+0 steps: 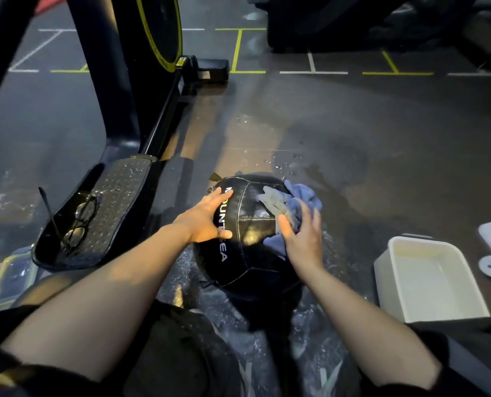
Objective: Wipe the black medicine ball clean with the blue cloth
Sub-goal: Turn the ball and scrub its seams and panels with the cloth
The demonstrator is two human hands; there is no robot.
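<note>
The right hand (301, 239) has its fingers curled round the blue cloth (293, 204), bunching it up and pressing it on the ball (250, 239). The cloth sits on the top right side of the ball, and part of it sticks out past the fingers toward the far side of the ball. The left hand (207, 219) lies flat on the left side of the ball with its fingers straight and spread, and it holds nothing, so I think it keeps the ball from rolling. The ball is black and round, so it has no long side. It rests on the wet floor (338, 138), right in front of the person and between the two arms. The right hand is the one with the cloth, so I think it does the next rub, likely across the top toward the left hand. White letters run down the ball by the left hand. I can read "OUNT" and then "EA"; the hand hides the rest. To the right of the ball is a white tub (404, 310). To the left of the ball, glasses (81, 222) lie on a black machine foot (115, 202).
</note>
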